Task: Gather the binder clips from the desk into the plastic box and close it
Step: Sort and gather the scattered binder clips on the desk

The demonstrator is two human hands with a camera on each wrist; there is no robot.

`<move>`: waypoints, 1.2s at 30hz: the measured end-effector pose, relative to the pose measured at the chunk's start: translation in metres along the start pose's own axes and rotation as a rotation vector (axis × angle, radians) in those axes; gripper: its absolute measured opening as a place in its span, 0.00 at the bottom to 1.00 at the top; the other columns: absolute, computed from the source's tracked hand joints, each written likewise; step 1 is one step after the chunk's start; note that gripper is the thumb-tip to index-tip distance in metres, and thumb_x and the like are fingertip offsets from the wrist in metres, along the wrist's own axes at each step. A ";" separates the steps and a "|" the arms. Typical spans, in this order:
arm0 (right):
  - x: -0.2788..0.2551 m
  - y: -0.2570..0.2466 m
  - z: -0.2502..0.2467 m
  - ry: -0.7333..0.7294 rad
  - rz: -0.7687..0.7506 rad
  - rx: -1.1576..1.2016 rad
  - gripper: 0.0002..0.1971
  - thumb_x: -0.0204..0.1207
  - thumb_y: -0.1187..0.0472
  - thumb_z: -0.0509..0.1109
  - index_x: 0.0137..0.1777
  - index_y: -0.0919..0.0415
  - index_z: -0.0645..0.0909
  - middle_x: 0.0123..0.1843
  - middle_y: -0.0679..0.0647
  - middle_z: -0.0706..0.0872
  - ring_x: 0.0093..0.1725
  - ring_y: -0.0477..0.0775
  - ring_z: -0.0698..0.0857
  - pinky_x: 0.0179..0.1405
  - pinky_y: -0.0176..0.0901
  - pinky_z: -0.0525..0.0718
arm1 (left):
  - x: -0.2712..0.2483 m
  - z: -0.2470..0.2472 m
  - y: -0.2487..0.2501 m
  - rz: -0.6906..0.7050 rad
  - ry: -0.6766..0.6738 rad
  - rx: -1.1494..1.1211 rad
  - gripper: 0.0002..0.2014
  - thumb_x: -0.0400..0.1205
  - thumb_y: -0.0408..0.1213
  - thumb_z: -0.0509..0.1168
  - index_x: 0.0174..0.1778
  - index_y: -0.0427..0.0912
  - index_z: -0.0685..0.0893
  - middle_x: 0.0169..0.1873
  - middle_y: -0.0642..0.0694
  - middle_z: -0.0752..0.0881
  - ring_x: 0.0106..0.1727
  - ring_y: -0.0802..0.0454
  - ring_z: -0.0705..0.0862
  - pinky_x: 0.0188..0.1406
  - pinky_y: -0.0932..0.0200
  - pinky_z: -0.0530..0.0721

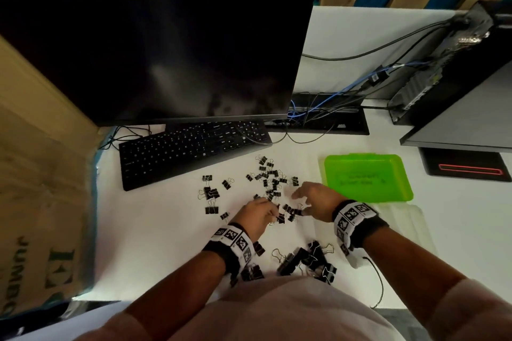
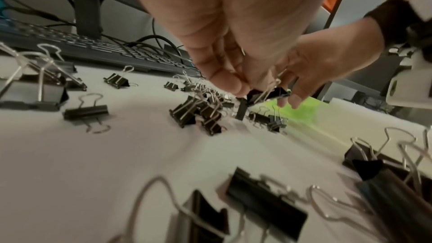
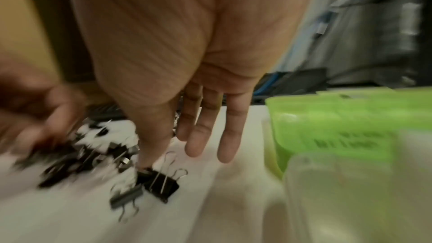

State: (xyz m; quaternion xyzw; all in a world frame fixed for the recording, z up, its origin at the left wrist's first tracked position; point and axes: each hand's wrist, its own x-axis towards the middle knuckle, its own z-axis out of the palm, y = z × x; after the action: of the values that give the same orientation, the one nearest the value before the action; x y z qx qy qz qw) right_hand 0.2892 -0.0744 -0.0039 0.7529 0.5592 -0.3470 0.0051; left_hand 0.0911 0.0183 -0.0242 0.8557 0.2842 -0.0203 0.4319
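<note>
Several black binder clips (image 1: 270, 177) lie scattered on the white desk, and a group of larger clips (image 1: 307, 257) sits near my body. My left hand (image 1: 273, 214) pinches a small clip (image 2: 266, 93) between thumb and fingers (image 2: 224, 80), just above the pile. To its right, my right hand (image 1: 302, 202) has straight fingers (image 3: 231, 132), and its thumb touches a clip (image 3: 158, 184) on the desk. The plastic box lies open on the right, with its green half (image 1: 368, 177) behind and its clear half (image 1: 415, 227) nearer me. I see no clips in it.
A black keyboard (image 1: 194, 147) and a dark monitor (image 1: 155, 58) stand behind the clips. Cables (image 1: 318, 111) and a computer tower (image 1: 443, 63) fill the back right. A cardboard box (image 1: 41, 174) borders the desk's left side. A black pad (image 1: 465, 163) lies beyond the green half.
</note>
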 end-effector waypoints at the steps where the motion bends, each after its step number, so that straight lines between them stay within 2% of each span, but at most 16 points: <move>1: 0.000 -0.004 0.002 -0.059 -0.048 -0.074 0.26 0.71 0.59 0.75 0.69 0.48 0.74 0.65 0.49 0.77 0.58 0.53 0.82 0.53 0.44 0.79 | -0.001 -0.002 0.001 -0.014 0.020 -0.034 0.07 0.81 0.32 0.63 0.49 0.43 0.86 0.50 0.49 0.82 0.48 0.57 0.80 0.57 0.63 0.79; 4: 0.002 -0.011 0.013 -0.134 -0.128 -0.216 0.31 0.71 0.59 0.75 0.72 0.43 0.68 0.65 0.50 0.74 0.58 0.58 0.82 0.51 0.51 0.83 | -0.003 -0.009 0.000 -0.055 0.064 -0.109 0.08 0.81 0.31 0.62 0.45 0.47 0.85 0.48 0.50 0.84 0.48 0.56 0.82 0.55 0.62 0.80; 7: 0.011 -0.011 0.019 -0.118 -0.147 -0.210 0.25 0.76 0.67 0.68 0.71 0.48 0.71 0.64 0.56 0.74 0.56 0.64 0.83 0.55 0.52 0.83 | -0.008 -0.018 -0.006 -0.051 0.090 -0.100 0.09 0.82 0.31 0.59 0.44 0.48 0.82 0.47 0.51 0.81 0.49 0.54 0.80 0.54 0.62 0.78; 11: 0.015 -0.012 0.019 -0.128 -0.118 -0.216 0.17 0.78 0.67 0.63 0.67 0.57 0.76 0.62 0.58 0.77 0.57 0.65 0.84 0.56 0.52 0.82 | -0.028 -0.033 -0.022 -0.067 0.156 -0.067 0.08 0.83 0.31 0.57 0.45 0.46 0.80 0.46 0.52 0.80 0.47 0.57 0.78 0.49 0.69 0.73; 13: 0.015 -0.011 0.019 -0.103 -0.123 -0.236 0.20 0.77 0.68 0.63 0.69 0.57 0.70 0.66 0.57 0.75 0.53 0.65 0.85 0.51 0.55 0.84 | -0.042 -0.042 -0.038 -0.106 0.213 -0.056 0.09 0.83 0.30 0.58 0.44 0.49 0.79 0.45 0.51 0.80 0.46 0.56 0.79 0.48 0.67 0.74; 15: 0.013 -0.017 0.018 -0.066 -0.193 -0.293 0.29 0.75 0.75 0.61 0.74 0.55 0.63 0.70 0.56 0.69 0.47 0.64 0.85 0.43 0.55 0.84 | -0.058 -0.050 -0.056 -0.171 0.273 -0.058 0.11 0.82 0.30 0.60 0.41 0.52 0.79 0.45 0.49 0.82 0.47 0.53 0.81 0.50 0.60 0.78; 16: 0.012 -0.023 0.018 -0.064 -0.243 -0.337 0.33 0.74 0.77 0.60 0.76 0.53 0.60 0.72 0.56 0.66 0.49 0.63 0.84 0.43 0.53 0.84 | -0.066 -0.053 -0.064 -0.207 0.295 -0.054 0.10 0.81 0.30 0.61 0.40 0.51 0.79 0.45 0.48 0.83 0.47 0.52 0.81 0.51 0.59 0.78; 18: 0.010 -0.035 0.017 -0.100 -0.303 -0.419 0.36 0.76 0.78 0.57 0.79 0.48 0.57 0.78 0.56 0.61 0.60 0.64 0.81 0.53 0.53 0.83 | -0.081 -0.058 -0.074 -0.262 0.318 -0.058 0.08 0.80 0.29 0.63 0.40 0.48 0.82 0.42 0.50 0.83 0.43 0.54 0.81 0.48 0.60 0.78; 19: 0.011 -0.039 0.017 -0.117 -0.312 -0.443 0.34 0.77 0.77 0.57 0.79 0.47 0.58 0.79 0.56 0.60 0.64 0.65 0.79 0.58 0.55 0.82 | -0.088 -0.058 -0.077 -0.283 0.315 -0.064 0.08 0.79 0.29 0.64 0.39 0.46 0.83 0.39 0.52 0.82 0.41 0.57 0.80 0.45 0.63 0.76; 21: 0.016 -0.040 0.020 -0.125 -0.317 -0.466 0.29 0.78 0.75 0.57 0.77 0.52 0.65 0.78 0.58 0.62 0.63 0.66 0.80 0.61 0.55 0.81 | -0.100 -0.054 -0.083 -0.315 0.299 -0.060 0.07 0.78 0.29 0.65 0.39 0.45 0.84 0.36 0.56 0.80 0.39 0.59 0.80 0.40 0.67 0.74; 25: 0.024 -0.033 0.032 -0.103 -0.323 -0.434 0.17 0.77 0.71 0.60 0.63 0.58 0.78 0.69 0.57 0.72 0.51 0.61 0.85 0.51 0.55 0.85 | -0.110 -0.039 -0.090 -0.351 0.260 -0.111 0.09 0.77 0.30 0.68 0.38 0.50 0.83 0.39 0.50 0.83 0.41 0.52 0.83 0.46 0.58 0.81; 28: 0.026 -0.026 0.033 -0.040 -0.246 -0.336 0.12 0.75 0.69 0.63 0.52 0.58 0.84 0.61 0.53 0.78 0.50 0.58 0.84 0.51 0.52 0.84 | -0.114 -0.034 -0.092 -0.352 0.288 -0.136 0.15 0.76 0.23 0.67 0.42 0.52 0.83 0.42 0.49 0.83 0.42 0.51 0.83 0.46 0.58 0.82; 31: 0.023 -0.023 0.027 -0.004 -0.152 -0.254 0.10 0.74 0.68 0.65 0.50 0.59 0.86 0.57 0.55 0.81 0.51 0.59 0.84 0.50 0.46 0.83 | -0.121 -0.035 -0.095 -0.343 0.299 -0.136 0.29 0.73 0.12 0.57 0.53 0.53 0.81 0.49 0.50 0.80 0.38 0.55 0.80 0.44 0.62 0.83; 33: 0.019 -0.021 0.022 0.024 -0.110 -0.192 0.09 0.74 0.67 0.66 0.49 0.59 0.87 0.52 0.55 0.81 0.50 0.59 0.84 0.49 0.44 0.80 | -0.127 -0.037 -0.100 -0.341 0.295 -0.116 0.36 0.70 0.10 0.53 0.63 0.53 0.78 0.53 0.51 0.77 0.40 0.54 0.78 0.47 0.61 0.83; 36: 0.010 -0.024 0.011 0.118 -0.076 -0.088 0.08 0.73 0.67 0.68 0.48 0.59 0.88 0.49 0.54 0.82 0.47 0.56 0.84 0.50 0.44 0.80 | -0.132 -0.037 -0.101 -0.344 0.337 -0.143 0.39 0.71 0.10 0.53 0.69 0.56 0.74 0.56 0.52 0.74 0.45 0.54 0.76 0.49 0.64 0.79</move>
State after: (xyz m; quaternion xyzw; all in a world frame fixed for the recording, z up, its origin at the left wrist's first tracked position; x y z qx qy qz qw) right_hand 0.2648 -0.0610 -0.0086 0.7492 0.6014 -0.2773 -0.0080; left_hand -0.0780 0.0314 -0.0375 0.7535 0.4943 0.0695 0.4279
